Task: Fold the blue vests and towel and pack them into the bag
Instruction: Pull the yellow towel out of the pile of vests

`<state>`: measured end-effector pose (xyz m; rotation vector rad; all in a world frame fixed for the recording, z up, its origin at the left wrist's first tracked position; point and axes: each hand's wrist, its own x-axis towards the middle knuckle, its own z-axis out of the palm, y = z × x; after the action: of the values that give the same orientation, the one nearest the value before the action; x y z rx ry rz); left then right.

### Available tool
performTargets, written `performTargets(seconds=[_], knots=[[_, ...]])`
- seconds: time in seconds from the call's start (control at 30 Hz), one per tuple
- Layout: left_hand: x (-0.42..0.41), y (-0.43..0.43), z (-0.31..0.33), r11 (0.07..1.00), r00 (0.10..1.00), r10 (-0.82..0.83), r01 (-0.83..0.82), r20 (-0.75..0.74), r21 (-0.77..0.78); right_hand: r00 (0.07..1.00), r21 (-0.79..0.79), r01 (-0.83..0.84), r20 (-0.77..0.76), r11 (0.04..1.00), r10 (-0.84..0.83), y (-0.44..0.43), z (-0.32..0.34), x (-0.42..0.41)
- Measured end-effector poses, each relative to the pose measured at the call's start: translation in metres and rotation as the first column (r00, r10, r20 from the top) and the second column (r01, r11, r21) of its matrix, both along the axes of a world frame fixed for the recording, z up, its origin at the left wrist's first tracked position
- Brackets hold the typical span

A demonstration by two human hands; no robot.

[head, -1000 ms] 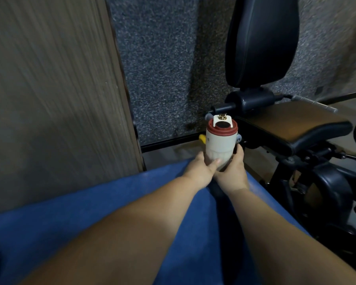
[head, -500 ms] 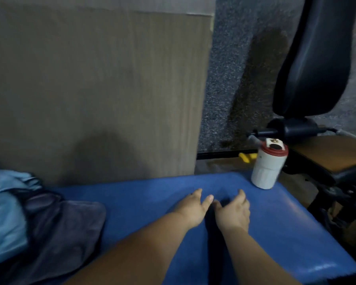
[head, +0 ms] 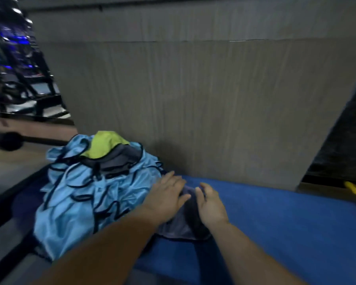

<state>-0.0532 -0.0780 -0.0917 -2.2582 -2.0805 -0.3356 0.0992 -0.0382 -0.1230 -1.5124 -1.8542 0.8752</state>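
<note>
The towel [head: 179,229] lies lengthwise away from me on the bench [head: 286,223], against the heaped vests [head: 70,202]. My left grip [head: 167,200] rests spread on it; my right grip [head: 211,206] hangs loose-fingered

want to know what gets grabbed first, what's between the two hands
In the head view, a dark grey cloth lies between the left hand and the right hand, beside the light blue vests.

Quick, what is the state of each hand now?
Left hand: open, fingers straight, at the grey towel.
Right hand: open, holding nothing.
</note>
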Motion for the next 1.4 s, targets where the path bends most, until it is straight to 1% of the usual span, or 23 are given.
performTargets(seconds=[0.1,0.2,0.3,0.37,0.43,0.47,0.53,0.57,0.6,0.63,0.77,0.87,0.93,1.0,1.07,1.13,1.2,1.27,1.33,1.4], knots=[[-0.04,-0.013,0.013,0.992,0.992,0.104,-0.099,-0.069,0.075,0.995,0.027,-0.091,0.038,0.995,0.09,-0.008,0.01,-0.037],[-0.081,-0.018,0.026,0.964,0.965,0.214,-0.184,-0.151,0.191,0.987,0.029,-0.159,-0.009,0.987,0.159,-0.01,0.019,-0.07],[-0.118,-0.024,0.045,0.883,0.933,0.329,-0.25,-0.145,0.398,0.976,0.023,-0.206,-0.064,0.978,0.207,-0.014,0.026,-0.101],[-0.14,-0.025,0.054,0.82,0.91,0.403,-0.311,-0.098,0.481,0.97,0.019,-0.226,-0.09,0.974,0.227,-0.017,0.03,-0.119],[-0.156,-0.026,0.064,0.785,0.881,0.473,-0.408,-0.025,0.466,0.961,0.015,-0.248,-0.119,0.969,0.248,-0.019,0.034,-0.132],[-0.163,-0.024,0.067,0.78,0.857,0.515,-0.474,0.012,0.409,0.957,0.014,-0.257,-0.136,0.966,0.256,-0.02,0.036,-0.137],[-0.173,-0.019,0.069,0.782,0.811,0.58,-0.58,0.077,0.225,0.949,0.013,-0.259,-0.182,0.966,0.257,-0.019,0.038,-0.143],[-0.176,-0.017,0.066,0.791,0.803,0.584,-0.596,0.123,0.139,0.945,0.011,-0.253,-0.209,0.967,0.25,-0.018,0.039,-0.144],[-0.178,-0.016,0.062,0.804,0.801,0.569,-0.589,0.183,0.077,0.943,-0.005,-0.245,-0.235,0.97,0.237,-0.018,0.041,-0.145],[-0.177,-0.016,0.056,0.818,0.802,0.547,-0.573,0.239,0.048,0.94,-0.022,-0.239,-0.257,0.971,0.225,-0.017,0.042,-0.145],[-0.159,-0.019,0.037,0.858,0.832,0.452,-0.505,0.322,0.099,0.93,-0.059,-0.229,-0.31,0.972,0.2,-0.016,0.045,-0.145],[-0.142,-0.019,0.03,0.894,0.832,0.368,-0.439,0.415,0.088,0.913,-0.099,-0.219,-0.371,0.971,0.169,-0.017,0.049,-0.142],[-0.13,-0.019,0.027,0.903,0.797,0.317,-0.42,0.514,0.093,0.906,-0.133,-0.206,-0.4,0.969,0.138,-0.016,0.049,-0.138],[-0.113,-0.02,0.027,0.918,0.742,0.229,-0.379,0.63,0.113,0.894,-0.162,-0.178,-0.438,0.97,0.091,-0.015,0.05,-0.133],[-0.093,-0.021,0.026,0.939,0.656,0.137,-0.324,0.743,0.113,0.876,-0.201,-0.141,-0.481,0.969,0.028,-0.012,0.05,-0.128],[-0.073,-0.022,0.026,0.951,0.569,0.096,-0.294,0.817,0.093,0.852,-0.227,-0.082,-0.521,0.97,-0.05,-0.009,0.047,-0.121],[-0.054,-0.025,0.025,0.957,0.525,0.087,-0.279,0.847,0.075,0.796,-0.265,-0.019,-0.587,0.964,-0.145,-0.008,0.044,-0.111],[-0.035,-0.026,0.023,0.969,0.544,0.097,-0.244,0.833,0.046,0.708,-0.321,0.015,-0.666,0.947,-0.237,-0.008,0.04,-0.097],[-0.015,-0.027,0.021,0.984,0.54,0.093,-0.176,0.837,0.004,0.646,-0.373,0.046,-0.697,0.927,-0.312,-0.007,0.039,-0.078],[0.003,-0.027,0.019,0.995,0.488,0.086,-0.081,0.868,-0.053,0.598,-0.393,0.094,-0.712,0.915,-0.368,-0.003,0.038,-0.059]])
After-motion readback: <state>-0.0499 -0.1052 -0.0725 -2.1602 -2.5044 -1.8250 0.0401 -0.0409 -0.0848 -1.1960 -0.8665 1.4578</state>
